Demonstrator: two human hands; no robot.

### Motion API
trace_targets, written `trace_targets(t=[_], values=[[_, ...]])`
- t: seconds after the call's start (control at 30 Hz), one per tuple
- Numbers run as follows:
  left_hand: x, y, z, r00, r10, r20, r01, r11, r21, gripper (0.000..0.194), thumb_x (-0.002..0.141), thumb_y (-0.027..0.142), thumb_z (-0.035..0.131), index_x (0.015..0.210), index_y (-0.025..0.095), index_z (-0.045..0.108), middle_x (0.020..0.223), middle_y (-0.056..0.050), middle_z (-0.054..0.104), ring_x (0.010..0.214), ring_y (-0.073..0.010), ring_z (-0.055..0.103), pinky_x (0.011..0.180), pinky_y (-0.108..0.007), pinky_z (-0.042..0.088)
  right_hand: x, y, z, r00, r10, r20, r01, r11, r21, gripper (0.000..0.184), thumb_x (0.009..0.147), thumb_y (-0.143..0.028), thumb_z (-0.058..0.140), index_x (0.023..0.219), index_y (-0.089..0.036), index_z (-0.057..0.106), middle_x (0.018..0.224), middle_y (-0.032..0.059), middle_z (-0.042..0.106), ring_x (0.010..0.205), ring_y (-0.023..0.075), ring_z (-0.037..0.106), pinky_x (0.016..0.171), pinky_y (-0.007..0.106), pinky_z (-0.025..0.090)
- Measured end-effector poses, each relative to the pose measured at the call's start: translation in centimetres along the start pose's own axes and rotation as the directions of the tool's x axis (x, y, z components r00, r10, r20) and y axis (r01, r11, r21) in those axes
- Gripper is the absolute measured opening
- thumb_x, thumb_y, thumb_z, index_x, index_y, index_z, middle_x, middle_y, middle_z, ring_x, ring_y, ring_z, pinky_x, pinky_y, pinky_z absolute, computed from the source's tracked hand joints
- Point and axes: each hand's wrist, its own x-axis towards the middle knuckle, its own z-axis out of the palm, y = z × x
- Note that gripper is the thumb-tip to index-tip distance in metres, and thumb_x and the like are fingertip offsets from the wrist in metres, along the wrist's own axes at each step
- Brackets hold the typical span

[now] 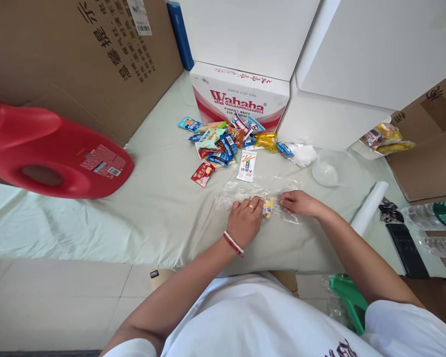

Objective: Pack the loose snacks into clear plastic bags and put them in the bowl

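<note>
A clear plastic bag (232,191) lies spread out near the front of the cloth-covered table. On it is a small yellow snack packet (268,207), partly covered by my left hand (245,218), whose bent fingers are closed over its left side. My right hand (300,202) pinches the right part of the bag, fingertips pressed together. Just beyond the bag lies a white snack packet (247,166) with dark lettering. Behind it, a loose pile of colourful snack packets (228,144) sits before the Wahaha box, and a red packet (203,173) lies at its near edge.
The Wahaha box (241,96) stands at the back. A red jug (59,153) lies at left beside a large carton (74,64). To the right are a clear plastic bowl (325,171), a white roll (369,208), a black phone (407,250) and plastic bottles (431,217).
</note>
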Motion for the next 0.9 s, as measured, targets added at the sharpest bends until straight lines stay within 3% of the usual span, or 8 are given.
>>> trace_targets(t=[0.17, 0.27, 0.33, 0.43, 0.57, 0.67, 0.8, 0.9], values=[[0.4, -0.2, -0.1, 0.998, 0.026, 0.051, -0.026, 1.000, -0.012, 0.037, 0.101, 0.022, 0.045, 0.136, 0.020, 0.058, 0.145, -0.010, 0.061, 0.116, -0.0270, 0.059, 0.091, -0.045, 0.045, 2.8, -1.3, -2.9, 0.934, -0.173, -0.312, 0.024, 0.902, -0.431, 0.034, 0.097, -0.044, 0.050, 0.106, -0.018, 0.070, 0.103, 0.0116, 0.070, 0.091, 0.0230, 0.062, 0.078, 0.031, 0.043], [0.8, -0.2, -0.1, 0.996, 0.015, 0.082, -0.012, 0.999, -0.040, 0.039, 0.100, 0.023, 0.048, 0.137, 0.019, 0.057, 0.147, -0.011, 0.059, 0.118, -0.0287, 0.056, 0.092, -0.046, 0.045, 6.4, -2.4, -2.3, 0.921, -0.241, -0.305, 0.059, 0.862, -0.504, 0.045, 0.091, -0.040, 0.063, 0.128, -0.014, 0.063, 0.122, 0.0179, 0.066, 0.109, 0.0292, 0.058, 0.093, 0.036, 0.043], [1.1, -0.4, -0.1, 0.995, 0.005, 0.101, 0.001, 0.998, -0.063, 0.040, 0.099, 0.024, 0.049, 0.137, 0.018, 0.058, 0.147, -0.011, 0.059, 0.117, -0.0294, 0.055, 0.092, -0.047, 0.045, 8.4, -3.0, -1.5, 0.936, -0.204, -0.288, 0.046, 0.879, -0.474, 0.050, 0.085, -0.037, 0.071, 0.129, -0.013, 0.062, 0.117, 0.0176, 0.067, 0.110, 0.0299, 0.057, 0.093, 0.036, 0.043], [1.4, -0.7, -0.2, 0.992, 0.000, 0.129, 0.014, 0.994, -0.106, 0.040, 0.098, 0.023, 0.050, 0.137, 0.019, 0.059, 0.145, -0.010, 0.061, 0.115, -0.0289, 0.056, 0.092, -0.048, 0.045, 9.7, -3.7, -1.4, 0.962, -0.125, -0.241, 0.018, 0.915, -0.403, 0.025, 0.085, -0.030, 0.068, 0.104, -0.014, 0.070, 0.091, 0.0093, 0.070, 0.090, 0.0232, 0.061, 0.081, 0.030, 0.044], [1.4, -0.7, -0.3, 0.995, -0.055, 0.089, 0.066, 0.990, -0.124, 0.038, 0.098, 0.028, 0.052, 0.134, 0.023, 0.063, 0.144, -0.013, 0.057, 0.115, -0.0312, 0.053, 0.091, -0.048, 0.045, 7.6, -4.5, -2.9, 0.943, -0.258, -0.208, 0.179, 0.924, -0.338, 0.015, 0.085, -0.029, 0.064, 0.088, -0.016, 0.069, 0.090, 0.0055, 0.066, 0.079, 0.0163, 0.058, 0.076, 0.026, 0.043], [1.4, -0.5, -0.4, 0.993, -0.099, 0.069, 0.106, 0.988, -0.108, 0.038, 0.098, 0.029, 0.053, 0.134, 0.025, 0.063, 0.121, -0.015, 0.063, 0.105, -0.0311, 0.053, 0.086, -0.047, 0.044, 4.1, -5.4, -3.0, 0.905, -0.389, -0.174, 0.347, 0.910, -0.229, 0.016, 0.089, -0.032, 0.061, 0.089, -0.017, 0.067, 0.081, 0.0024, 0.063, 0.071, 0.0150, 0.055, 0.070, 0.025, 0.043], [1.5, -0.6, -0.3, 0.993, -0.091, 0.076, 0.098, 0.990, -0.099, 0.026, 0.100, 0.030, 0.051, 0.111, 0.024, 0.073, 0.100, -0.012, 0.064, 0.099, -0.0294, 0.056, 0.084, -0.046, 0.044, 0.2, -5.7, 0.1, 0.840, -0.542, -0.030, 0.526, 0.826, -0.203, 0.023, 0.097, -0.028, 0.052, 0.112, -0.021, 0.068, 0.095, 0.0058, 0.069, 0.086, 0.0185, 0.063, 0.080, 0.029, 0.048], [1.2, -1.4, 0.0, 0.993, -0.086, 0.078, 0.096, 0.986, -0.138, 0.027, 0.100, 0.030, 0.051, 0.090, 0.022, 0.075, 0.095, -0.011, 0.066, 0.096, -0.0277, 0.060, 0.085, -0.045, 0.044, -0.6, -4.5, 3.1, 0.813, -0.582, -0.022, 0.565, 0.798, -0.211, 0.039, 0.100, -0.025, 0.047, 0.137, -0.026, 0.059, 0.111, 0.0096, 0.068, 0.100, 0.0216, 0.064, 0.089, 0.034, 0.050]])
